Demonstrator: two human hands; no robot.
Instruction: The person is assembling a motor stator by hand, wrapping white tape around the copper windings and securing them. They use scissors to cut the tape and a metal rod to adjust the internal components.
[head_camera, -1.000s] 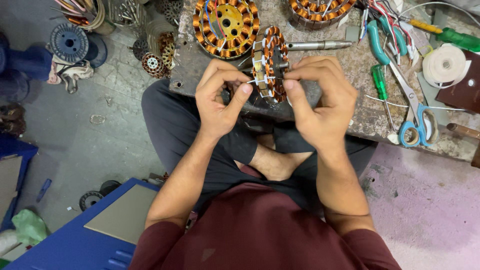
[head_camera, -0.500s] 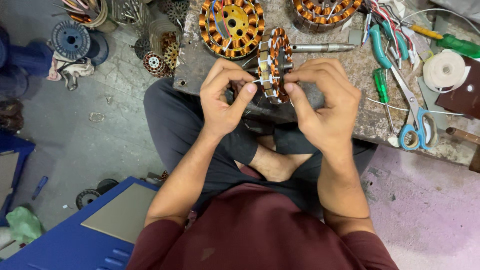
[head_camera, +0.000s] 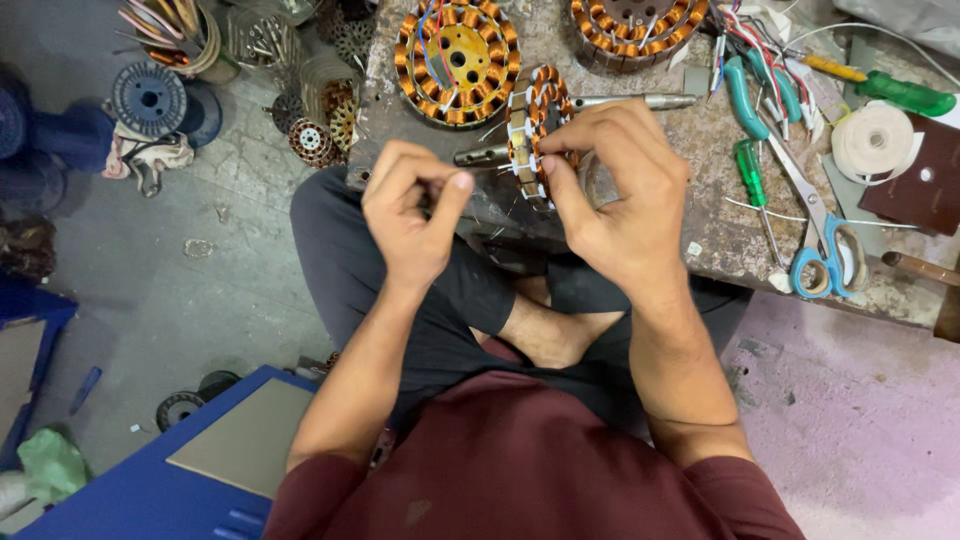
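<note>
Right hand (head_camera: 620, 205) grips copper-wound motor coil ring (head_camera: 535, 130) upright on its shaft, just beyond fingertips; left hand (head_camera: 410, 215) pinches fine wire beside it; most slots wound, tying apparently unfinished; scissors (head_camera: 820, 240) lie well right of fingers

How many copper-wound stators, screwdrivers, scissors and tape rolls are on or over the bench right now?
Copper-wound stators: 3 (one on its shaft at the right hand, one lying flat, one cut off by the top edge)
Green-handled screwdrivers: 3
Blue-handled scissors: 1
White tape rolls: 1
Total: 8
The left hand pinches something too thin to identify.
</note>
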